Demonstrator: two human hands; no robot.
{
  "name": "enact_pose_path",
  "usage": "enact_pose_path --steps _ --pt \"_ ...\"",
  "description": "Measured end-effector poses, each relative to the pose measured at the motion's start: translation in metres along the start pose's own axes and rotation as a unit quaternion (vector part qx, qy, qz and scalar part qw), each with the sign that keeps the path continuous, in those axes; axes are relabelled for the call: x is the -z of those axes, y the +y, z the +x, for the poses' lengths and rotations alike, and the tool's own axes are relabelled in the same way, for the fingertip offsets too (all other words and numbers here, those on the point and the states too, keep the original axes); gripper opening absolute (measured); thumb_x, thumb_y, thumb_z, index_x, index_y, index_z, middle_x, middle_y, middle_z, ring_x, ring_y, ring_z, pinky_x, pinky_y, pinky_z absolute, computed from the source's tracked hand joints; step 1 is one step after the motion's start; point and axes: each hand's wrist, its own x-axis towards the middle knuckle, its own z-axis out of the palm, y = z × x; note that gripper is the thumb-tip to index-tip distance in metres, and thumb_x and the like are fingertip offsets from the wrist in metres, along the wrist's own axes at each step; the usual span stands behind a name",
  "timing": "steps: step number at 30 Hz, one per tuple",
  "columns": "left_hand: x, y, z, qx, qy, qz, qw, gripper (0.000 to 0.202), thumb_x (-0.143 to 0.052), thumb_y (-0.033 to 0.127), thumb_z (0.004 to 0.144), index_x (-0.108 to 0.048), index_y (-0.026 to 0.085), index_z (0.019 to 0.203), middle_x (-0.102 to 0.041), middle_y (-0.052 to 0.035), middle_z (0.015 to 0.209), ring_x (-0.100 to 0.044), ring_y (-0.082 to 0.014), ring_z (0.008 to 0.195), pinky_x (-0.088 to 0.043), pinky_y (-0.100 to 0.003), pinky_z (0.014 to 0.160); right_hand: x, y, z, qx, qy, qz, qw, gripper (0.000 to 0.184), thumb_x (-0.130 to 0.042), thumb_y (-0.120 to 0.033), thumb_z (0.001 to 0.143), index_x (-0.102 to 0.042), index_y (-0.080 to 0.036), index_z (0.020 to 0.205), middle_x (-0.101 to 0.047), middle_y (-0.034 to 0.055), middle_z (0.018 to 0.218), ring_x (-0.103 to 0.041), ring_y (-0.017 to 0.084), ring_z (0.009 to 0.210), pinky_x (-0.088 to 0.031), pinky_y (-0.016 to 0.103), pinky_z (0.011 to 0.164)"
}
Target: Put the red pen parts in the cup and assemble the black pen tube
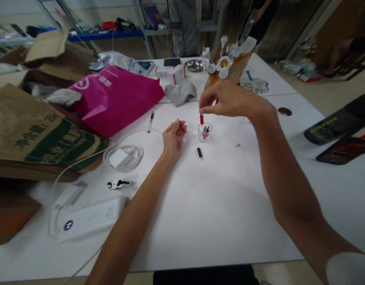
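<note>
My right hand pinches a small red cylinder-shaped piece between thumb and fingertips, upright above the rim of a small clear cup. Inside that cup lie several small red and dark pieces; their kind is too small to make out. To the left of the cup, my left hand rests on the white table with its fingers loosely curled and nothing visible in them. A short black piece with a pale tip lies on the table just in front of the cup.
On the left are a pink bag, a brown paper sack, a coiled white cable, a white power bank and a pen. A grey cloth lies behind. A black bottle stands right. People stand beyond the table.
</note>
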Motion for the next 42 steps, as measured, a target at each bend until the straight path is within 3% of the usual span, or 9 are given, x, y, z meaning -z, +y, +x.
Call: enact_pose_path --steps 11,18,28,35,42 --pt "-0.001 0.001 -0.001 0.001 -0.001 0.013 1.000 0.030 -0.093 0.040 0.106 -0.079 0.018 0.091 -0.078 -0.0031 0.091 -0.071 -0.0110 0.081 -0.056 -0.025 0.085 -0.007 0.003 0.002 0.009 -0.025 0.020 0.999 0.008 -0.082 -0.020 0.097 -0.088 -0.023 0.093 -0.089 0.0035 0.094 -0.080 0.023 0.091 -0.055 0.035 0.081" --pt "0.000 -0.001 0.000 -0.006 -0.012 0.007 1.000 0.028 -0.090 0.037 0.108 -0.080 0.018 0.091 -0.079 -0.0034 0.094 -0.071 -0.0107 0.082 -0.057 -0.023 0.083 -0.012 0.007 0.004 -0.007 -0.034 0.048 0.998 0.006 -0.087 -0.027 0.096 -0.090 -0.026 0.091 -0.090 0.0024 0.093 -0.078 0.023 0.089 -0.054 0.036 0.080" --pt "-0.004 0.000 0.000 0.004 0.007 0.003 1.000 0.030 -0.094 0.036 0.106 -0.078 0.018 0.088 -0.079 -0.0026 0.093 -0.071 -0.0107 0.081 -0.056 -0.025 0.084 -0.011 0.004 0.004 -0.014 -0.074 0.031 0.997 0.008 -0.087 -0.016 0.096 -0.092 -0.022 0.094 -0.088 0.0030 0.089 -0.080 0.021 0.084 -0.054 0.032 0.074" --pt "-0.004 -0.001 0.001 0.007 0.002 -0.016 1.000 0.027 -0.086 0.029 0.111 -0.080 0.018 0.087 -0.080 -0.0018 0.092 -0.072 -0.0088 0.080 -0.057 -0.020 0.081 -0.012 -0.003 0.004 -0.056 -0.118 0.010 0.991 0.010 -0.089 -0.028 0.100 -0.095 -0.020 0.104 -0.089 0.0049 0.095 -0.081 0.025 0.093 -0.061 0.035 0.092" --pt "-0.003 -0.001 0.001 0.009 0.004 -0.013 1.000 0.027 -0.089 0.031 0.109 -0.081 0.018 0.087 -0.079 -0.0016 0.090 -0.072 -0.0091 0.078 -0.058 -0.021 0.082 -0.013 -0.011 0.006 -0.052 -0.121 -0.050 0.990 0.010 -0.085 -0.015 0.096 -0.093 -0.020 0.101 -0.087 0.0041 0.091 -0.078 0.022 0.082 -0.056 0.033 0.077"
